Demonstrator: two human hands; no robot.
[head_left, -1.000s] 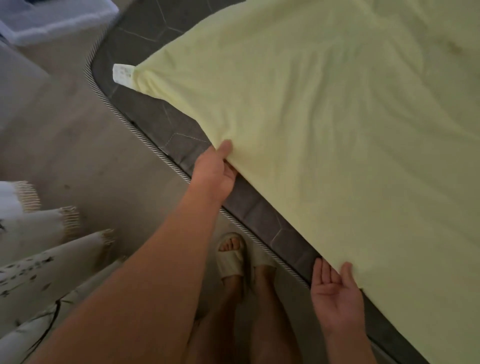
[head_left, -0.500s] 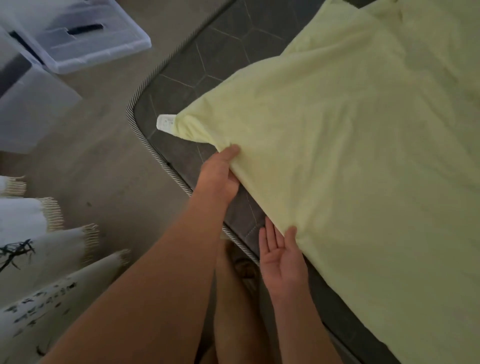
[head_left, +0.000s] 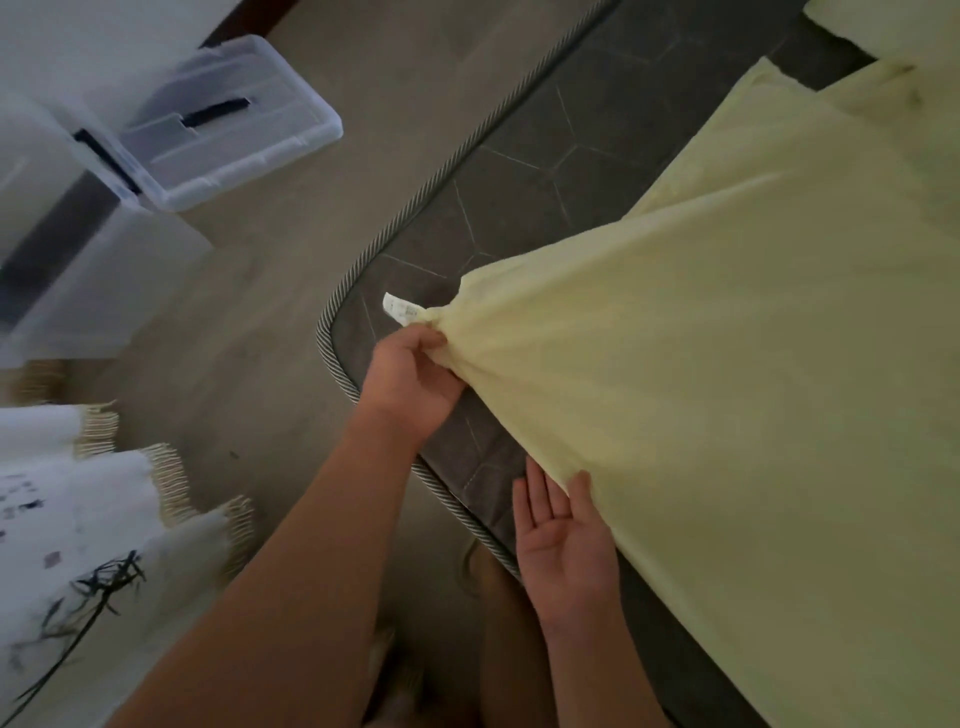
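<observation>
Head view: left hand (head_left: 410, 384) around yellow sheet (head_left: 727, 374) corner over mattress (head_left: 519, 182)

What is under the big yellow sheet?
A dark grey mattress: its quilted top and corded rim show beside the yellow sheet. The left hand pinches the sheet's corner; the right hand lies open at its edge. Whatever lies further under the sheet is covered.

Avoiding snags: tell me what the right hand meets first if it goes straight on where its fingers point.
Likely the yellow sheet, its taut edge just beyond the right hand; depth is unclear, so it may slip beneath, over the mattress.
</observation>
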